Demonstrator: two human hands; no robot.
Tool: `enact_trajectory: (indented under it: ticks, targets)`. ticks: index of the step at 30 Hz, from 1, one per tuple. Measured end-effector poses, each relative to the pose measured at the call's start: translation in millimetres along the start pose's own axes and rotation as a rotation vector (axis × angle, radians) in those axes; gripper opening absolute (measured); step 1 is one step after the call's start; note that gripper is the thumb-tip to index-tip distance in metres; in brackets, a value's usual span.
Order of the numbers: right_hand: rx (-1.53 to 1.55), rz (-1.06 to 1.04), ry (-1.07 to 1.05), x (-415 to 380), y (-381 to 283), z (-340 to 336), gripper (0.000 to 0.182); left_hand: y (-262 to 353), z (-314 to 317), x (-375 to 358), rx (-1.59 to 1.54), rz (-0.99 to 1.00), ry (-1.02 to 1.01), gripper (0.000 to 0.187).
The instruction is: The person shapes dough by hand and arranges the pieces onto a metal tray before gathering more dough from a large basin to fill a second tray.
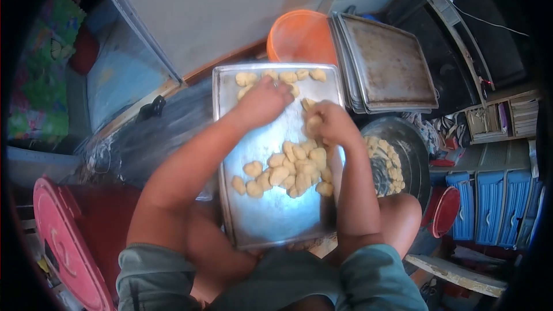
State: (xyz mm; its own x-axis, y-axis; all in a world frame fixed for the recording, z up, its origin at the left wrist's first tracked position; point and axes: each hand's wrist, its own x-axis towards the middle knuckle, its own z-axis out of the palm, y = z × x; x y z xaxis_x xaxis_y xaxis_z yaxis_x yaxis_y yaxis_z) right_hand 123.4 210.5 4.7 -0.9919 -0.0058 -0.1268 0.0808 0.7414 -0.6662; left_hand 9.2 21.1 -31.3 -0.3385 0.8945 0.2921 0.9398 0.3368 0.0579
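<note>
A metal baking tray (271,219) lies across my lap, with a loose pile of pale dough pieces (291,167) on its middle. More dough pieces (288,77) sit spaced in a row along its far edge. My left hand (266,101) is over that far part, fingers curled down around a dough piece (295,90) at their tips; its underside is hidden. Near the tray's right edge, my right hand (335,125) is closed, with a dough piece (314,124) between thumb and fingers. Another piece shows just beyond those fingers.
A dark round basin (412,150) at my right holds more dough pieces. Stacked baking trays (394,60) lean beyond it, beside an orange bucket (302,34). A red lidded container (72,247) stands at my left. Shelves with blue binders (489,204) are at far right.
</note>
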Motion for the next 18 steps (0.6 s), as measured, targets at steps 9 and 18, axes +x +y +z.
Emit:
enact_trajectory:
  ticks: [9, 18]
  targets:
    - [0.085, 0.112, 0.369, 32, -6, 9, 0.037, 3, -17, 3, -0.023, -0.052, -0.117, 0.025]
    - [-0.195, 0.113, 0.446, 15, 16, -9, 0.033, 22, -1, 12, -0.117, -0.018, 0.047, 0.041]
